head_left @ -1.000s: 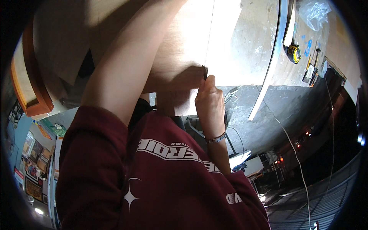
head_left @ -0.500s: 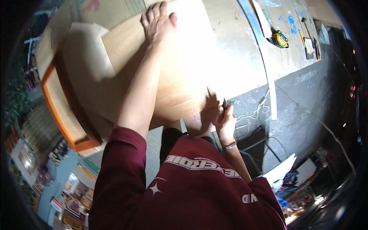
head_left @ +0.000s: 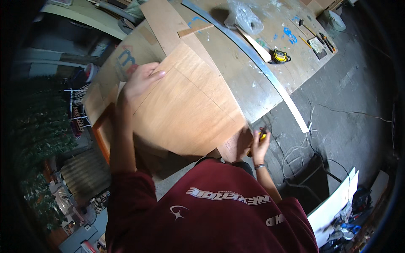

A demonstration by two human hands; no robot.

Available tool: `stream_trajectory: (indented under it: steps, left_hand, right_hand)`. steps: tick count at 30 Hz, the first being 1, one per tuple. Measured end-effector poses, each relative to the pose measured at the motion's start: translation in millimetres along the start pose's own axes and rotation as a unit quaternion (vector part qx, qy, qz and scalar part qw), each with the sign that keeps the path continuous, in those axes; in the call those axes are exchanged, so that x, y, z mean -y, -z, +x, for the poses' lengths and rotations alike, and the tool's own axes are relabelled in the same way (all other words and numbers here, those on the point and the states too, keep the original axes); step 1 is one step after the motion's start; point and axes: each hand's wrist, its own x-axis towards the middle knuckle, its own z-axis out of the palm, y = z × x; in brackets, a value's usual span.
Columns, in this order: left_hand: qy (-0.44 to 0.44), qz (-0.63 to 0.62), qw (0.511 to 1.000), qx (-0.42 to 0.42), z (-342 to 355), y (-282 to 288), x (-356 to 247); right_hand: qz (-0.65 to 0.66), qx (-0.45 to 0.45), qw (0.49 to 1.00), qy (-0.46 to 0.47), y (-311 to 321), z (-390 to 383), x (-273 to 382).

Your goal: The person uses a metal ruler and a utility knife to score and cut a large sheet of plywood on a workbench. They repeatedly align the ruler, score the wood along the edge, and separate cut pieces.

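A thin plywood sheet (head_left: 190, 97) with pencil-like lines across it lies tilted in front of me, its near edge close to my body. My left hand (head_left: 145, 80) grips its left edge, thumb on the top face and fingers partly hidden by the edge. Off the sheet's near right corner, my right hand (head_left: 259, 145) is closed around a small yellow-and-black tool (head_left: 263, 136); its tip is hard to make out. Between that hand and the sheet, a reddish-brown board piece (head_left: 231, 148) juts out under the corner.
The worktable (head_left: 263, 99) carries a long metal strip (head_left: 270, 76) overhanging its edge, a tape measure (head_left: 280, 56), a plastic bag (head_left: 244, 19), a hammer (head_left: 308, 27) and pliers (head_left: 327, 42). An orange frame (head_left: 102, 137) stands left. Cables (head_left: 295, 154) lie on the floor at right.
My left hand has come back from the sheet's far part to its left edge and now grips it. The sheet looks turned and shifted. My right hand is slightly lower, still holding the tool.
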Motion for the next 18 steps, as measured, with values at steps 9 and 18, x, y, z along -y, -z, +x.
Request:
stream_trajectory:
  steps: [9,18]
  left_hand:
    - [-0.197,0.369,0.883,-0.21,-239,-92,-142]
    - [-0.389,0.473,0.773,-0.165,-260,-230,-56]
  right_hand:
    - [0.485,0.241,0.832,-0.12,18,47,201]
    - [0.498,0.308,0.801,-0.125,24,35,221]
